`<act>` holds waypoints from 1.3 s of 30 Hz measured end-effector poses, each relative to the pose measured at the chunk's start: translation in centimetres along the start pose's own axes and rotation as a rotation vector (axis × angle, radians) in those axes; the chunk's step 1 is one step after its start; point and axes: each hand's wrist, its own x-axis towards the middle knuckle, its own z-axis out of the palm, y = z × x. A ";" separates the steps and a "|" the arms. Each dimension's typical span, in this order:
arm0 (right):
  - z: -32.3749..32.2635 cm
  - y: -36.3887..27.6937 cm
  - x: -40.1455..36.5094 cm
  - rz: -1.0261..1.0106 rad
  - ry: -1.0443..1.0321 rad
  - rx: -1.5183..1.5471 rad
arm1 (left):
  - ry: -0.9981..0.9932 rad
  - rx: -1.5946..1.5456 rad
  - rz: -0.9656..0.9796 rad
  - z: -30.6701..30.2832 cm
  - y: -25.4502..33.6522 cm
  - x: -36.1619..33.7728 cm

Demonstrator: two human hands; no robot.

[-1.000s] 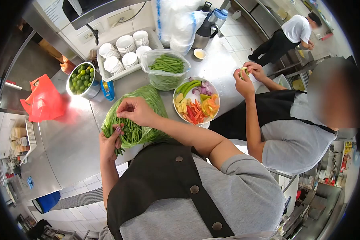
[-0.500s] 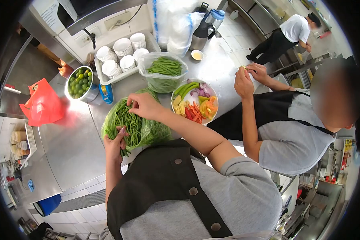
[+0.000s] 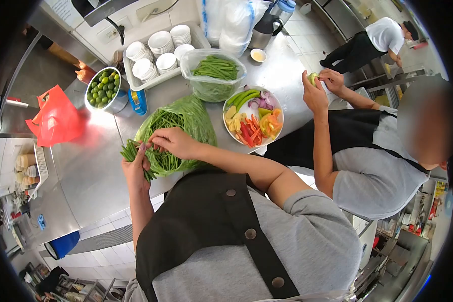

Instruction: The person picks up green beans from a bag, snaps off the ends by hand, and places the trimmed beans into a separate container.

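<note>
My left hand [image 3: 136, 168] grips a small bunch of green beans [image 3: 130, 151] just left of a big clear plastic bag of green beans [image 3: 178, 121] lying on the steel counter [image 3: 85, 171]. My right hand [image 3: 172, 143] rests at the bag's near edge, its fingertips pinching beans right next to the left hand's bunch. Behind the bag stands a second clear bag [image 3: 212, 75] with beans in it. To the right sits a round plate of cut vegetables [image 3: 254, 121], red, yellow, orange and green.
A co-worker on the right holds a small green piece in both hands [image 3: 319, 85]. A metal pot of limes [image 3: 103, 90], a tray of white bowls [image 3: 158, 53], a red bag [image 3: 53, 121] and a thermos jug [image 3: 264, 30] are on the counter. Another person stands far back.
My right hand drew back from inside the bean bag to its near edge, meeting the left hand. The left hand's bunch rose a little and shifted left.
</note>
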 end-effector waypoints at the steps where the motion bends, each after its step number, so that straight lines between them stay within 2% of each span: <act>1: 0.1 -0.4 -0.1 0.023 -0.041 0.068 | 0.023 0.004 0.020 -0.2 -0.1 0.1; 3: 0.0 -0.7 -0.1 0.073 -0.124 0.207 | 0.043 -0.040 0.046 -0.3 0.1 0.2; 6: 0.3 0.3 -0.2 0.039 -0.182 0.146 | 0.045 -0.063 0.075 -0.3 0.4 0.1; 13: 0.5 0.8 -0.4 0.103 -0.091 0.034 | 0.065 -0.090 0.129 0.2 0.6 0.0; 17: 0.6 0.2 -0.4 0.059 -0.016 -0.086 | 0.083 -0.075 0.214 0.6 0.6 -0.5; 22: 1.4 -1.4 -0.3 -0.067 0.101 -0.279 | 0.188 0.107 0.433 1.7 0.2 -1.6; 26: 1.0 0.7 0.1 0.006 0.171 -0.397 | 0.171 0.187 0.641 1.6 0.7 -2.9; 29: -0.2 2.6 -0.3 0.069 0.157 -0.536 | -0.019 0.138 0.447 1.8 3.0 -3.4; 32: -0.7 0.5 -0.7 0.302 0.003 -0.525 | -0.166 -0.315 0.007 2.0 3.0 -2.6; 33: -0.8 0.8 -0.8 0.257 0.010 -0.525 | -0.262 -0.450 -0.118 0.9 1.4 -1.5; 36: -1.3 0.8 -1.1 0.148 0.054 -0.287 | -0.235 -0.403 -0.346 1.3 -1.3 -2.3; 38: -2.6 1.5 -1.6 0.199 -0.010 -0.164 | -0.359 -0.315 -0.451 1.9 -2.0 -3.9; 39: -3.2 1.5 -1.9 0.221 -0.044 -0.102 | -0.489 -0.333 -0.481 2.3 -1.6 -4.7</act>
